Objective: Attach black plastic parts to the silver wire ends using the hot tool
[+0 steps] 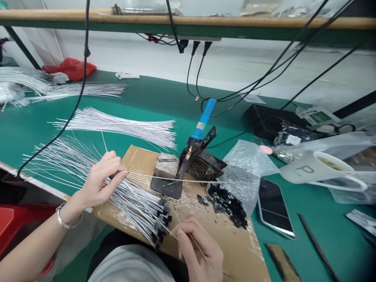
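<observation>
- The left hand [108, 178] has its thumb and finger pinched together on one thin wire [190, 180], which sticks out past the fingertips toward the right.
- The right hand [202, 248] is lower and to the right of that pinch, with curled fingers. Thin strands run by it, but I cannot tell if it grips one.
- Just under the left hand lies a bunch of wires with black ends [138, 205]. The ends point toward the right hand.
- Past the pinch, a blue-handled iron [201, 125] leans up.
- Farther out than the right hand, a heap of little black bits [230, 205] sits on the cardboard [237, 250].
- Beyond the left hand lie more white wires [126, 125].
- I think the step is handling one wire alone. The next move seems to need a soft, steady pinch and care near the iron, which may be hot.
</observation>
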Tool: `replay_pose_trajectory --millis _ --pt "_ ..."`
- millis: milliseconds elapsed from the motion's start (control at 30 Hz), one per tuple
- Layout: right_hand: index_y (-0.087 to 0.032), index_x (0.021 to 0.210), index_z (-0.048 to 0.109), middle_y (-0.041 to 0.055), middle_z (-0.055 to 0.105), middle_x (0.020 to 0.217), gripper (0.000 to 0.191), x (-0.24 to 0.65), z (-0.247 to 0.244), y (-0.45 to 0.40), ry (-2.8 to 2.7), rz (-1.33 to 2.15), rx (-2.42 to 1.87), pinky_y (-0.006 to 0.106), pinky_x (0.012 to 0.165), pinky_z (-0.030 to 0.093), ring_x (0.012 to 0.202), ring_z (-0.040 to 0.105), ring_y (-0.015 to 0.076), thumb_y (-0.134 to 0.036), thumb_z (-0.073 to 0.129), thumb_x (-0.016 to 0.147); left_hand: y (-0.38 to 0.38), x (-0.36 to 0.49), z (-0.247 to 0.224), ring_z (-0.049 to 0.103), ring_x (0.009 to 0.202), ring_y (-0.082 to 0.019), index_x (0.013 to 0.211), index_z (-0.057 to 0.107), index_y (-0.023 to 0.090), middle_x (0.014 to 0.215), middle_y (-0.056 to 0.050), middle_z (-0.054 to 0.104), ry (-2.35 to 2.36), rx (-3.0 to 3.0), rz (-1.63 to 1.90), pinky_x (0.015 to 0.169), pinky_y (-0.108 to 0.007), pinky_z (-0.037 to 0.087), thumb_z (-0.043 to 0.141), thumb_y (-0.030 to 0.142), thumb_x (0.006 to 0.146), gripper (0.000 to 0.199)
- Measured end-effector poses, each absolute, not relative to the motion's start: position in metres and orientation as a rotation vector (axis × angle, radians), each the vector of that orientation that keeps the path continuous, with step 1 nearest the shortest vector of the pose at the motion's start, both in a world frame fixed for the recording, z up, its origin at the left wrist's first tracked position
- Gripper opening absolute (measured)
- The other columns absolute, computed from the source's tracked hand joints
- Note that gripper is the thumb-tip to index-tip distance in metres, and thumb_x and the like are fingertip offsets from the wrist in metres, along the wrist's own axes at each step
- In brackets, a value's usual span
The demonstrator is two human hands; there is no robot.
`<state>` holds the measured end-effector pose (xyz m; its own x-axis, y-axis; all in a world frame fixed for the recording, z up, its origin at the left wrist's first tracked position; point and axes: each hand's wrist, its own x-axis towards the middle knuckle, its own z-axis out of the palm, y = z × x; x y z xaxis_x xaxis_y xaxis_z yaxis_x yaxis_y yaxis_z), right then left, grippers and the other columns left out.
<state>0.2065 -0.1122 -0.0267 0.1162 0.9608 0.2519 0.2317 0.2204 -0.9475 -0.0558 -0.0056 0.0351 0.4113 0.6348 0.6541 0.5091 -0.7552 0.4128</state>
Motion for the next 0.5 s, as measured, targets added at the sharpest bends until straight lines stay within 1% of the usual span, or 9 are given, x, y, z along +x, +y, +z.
replay_pose_trajectory --millis 100,233,367,500 --pt "-0.021 0.07 0.064 -0.0012 0.056 0.067 0.032 0.204 -0.027 -0.113 -1.291 0.834 -1.254 0.028 0.058 0.038 0.06 0.052 0.0138 -0.029 0.068 0.1 -0.006 -0.055 0.035 0.041 0.064 -0.019 0.088 0.055 0.024 0.071 0.0 0.058 1.013 2.544 1.217 0.067 -0.039 0.033 0.049 0.003 0.098 0.024" --pt "-0.022 0.072 0.064 -0.0012 0.058 0.069 0.029 0.207 -0.028 -0.115 -1.313 0.869 -1.22 0.027 0.06 0.04 0.063 0.053 0.0138 -0.029 0.065 0.1 -0.004 -0.055 0.036 0.042 0.066 -0.018 0.09 0.055 0.022 0.072 0.0 0.059 1.014 2.589 1.165 0.068 -0.037 0.034 0.05 -0.001 0.096 0.025" --pt "-0.021 0.07 0.064 -0.0018 0.058 0.067 0.03 0.209 -0.029 -0.114 -1.367 0.875 -1.223 0.026 0.057 0.037 0.061 0.051 0.0126 -0.027 0.068 0.099 -0.003 -0.056 0.037 0.041 0.066 -0.018 0.089 0.054 0.021 0.071 0.001 0.058 1.014 2.605 1.137 0.067 -0.036 0.034 0.051 -0.003 0.095 0.026" --pt "-0.02 0.068 0.065 -0.0025 0.056 0.063 0.031 0.217 -0.031 -0.108 -1.237 0.897 -1.213 0.025 0.052 0.036 0.055 0.05 0.0114 -0.026 0.071 0.098 -0.004 -0.062 0.041 0.045 0.07 -0.018 0.091 0.056 0.021 0.073 0.0 0.061 0.986 2.614 1.017 0.07 -0.036 0.038 0.052 0.0 0.098 0.023"
